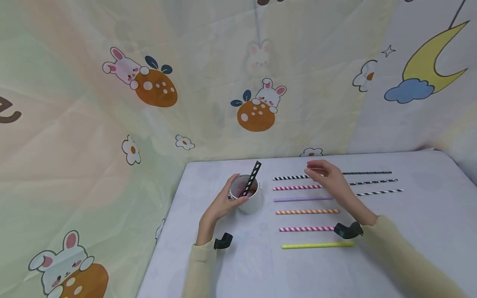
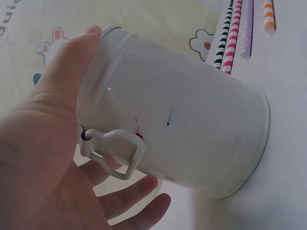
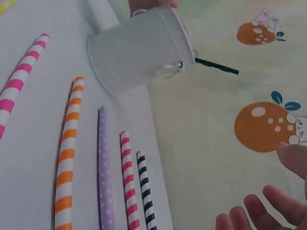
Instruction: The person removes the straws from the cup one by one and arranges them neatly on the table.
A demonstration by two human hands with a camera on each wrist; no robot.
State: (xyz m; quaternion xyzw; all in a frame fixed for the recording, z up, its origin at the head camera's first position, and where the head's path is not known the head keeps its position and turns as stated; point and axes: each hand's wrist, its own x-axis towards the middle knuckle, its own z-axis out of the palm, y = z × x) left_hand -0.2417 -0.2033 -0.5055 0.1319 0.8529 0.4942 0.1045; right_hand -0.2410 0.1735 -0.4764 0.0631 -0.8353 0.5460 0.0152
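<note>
A white metal bucket [image 1: 250,205] stands on the table, gripped by my left hand [image 1: 218,205] with the thumb at its rim and the fingers around its side. One black patterned paper straw [image 1: 252,177] leans in the bucket and sticks out over the rim. In the left wrist view, the wall of the bucket [image 2: 192,120] shows small red and blue marks and a wire handle loop [image 2: 127,153]. My right hand [image 1: 329,178] is raised over the rows of straws, fingers loosely bent and holding nothing. The right wrist view shows its fingers [image 3: 259,213] spread apart.
Right of the bucket lie striped straws: black [image 1: 290,177], pink [image 1: 294,188], orange [image 1: 307,212] and another pink [image 1: 305,229]. Dotted purple [image 1: 298,199] and yellow [image 1: 316,245] ones lie among them. Black-and-white straws [image 1: 380,192] lie farther right. A printed cloth [image 1: 208,54] hangs behind the table.
</note>
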